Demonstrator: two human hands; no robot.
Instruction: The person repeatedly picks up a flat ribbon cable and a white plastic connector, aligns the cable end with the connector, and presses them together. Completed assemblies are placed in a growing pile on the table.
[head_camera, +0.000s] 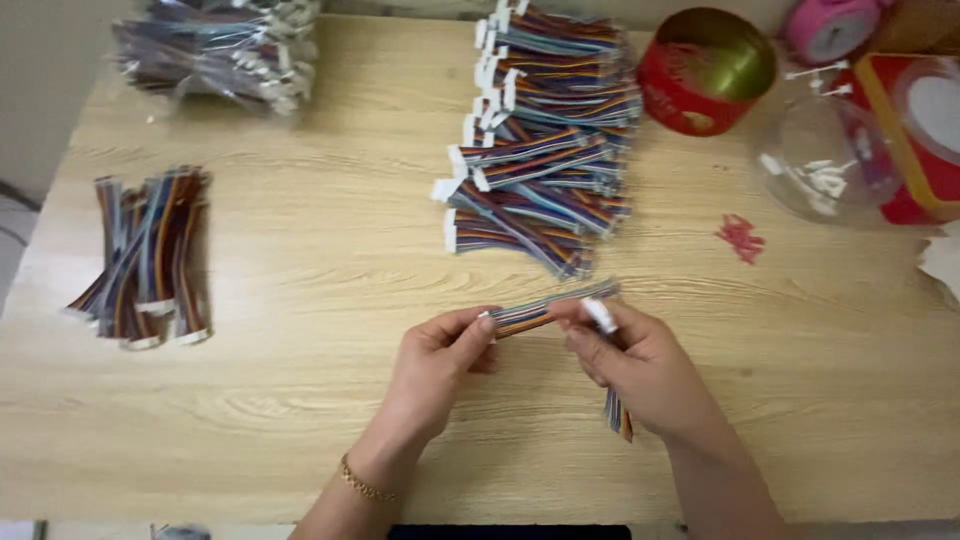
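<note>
My left hand pinches the ribbon cable taut; right hand grips another cable's white connector.

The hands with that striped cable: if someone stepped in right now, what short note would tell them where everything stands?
Left hand: pinches one end of a multicoloured ribbon cable above the wooden table.
Right hand: holds the same cable nearer its other end, with a white connector at the fingertips; a second cable hangs below the palm.
Big cable pile lies straight ahead, a smaller bundle at far left, a bagged lot in the far left corner.
Clear tub of white connectors and a red tin sit at right.
Done and left: cannot tell which pile is finished.
</note>
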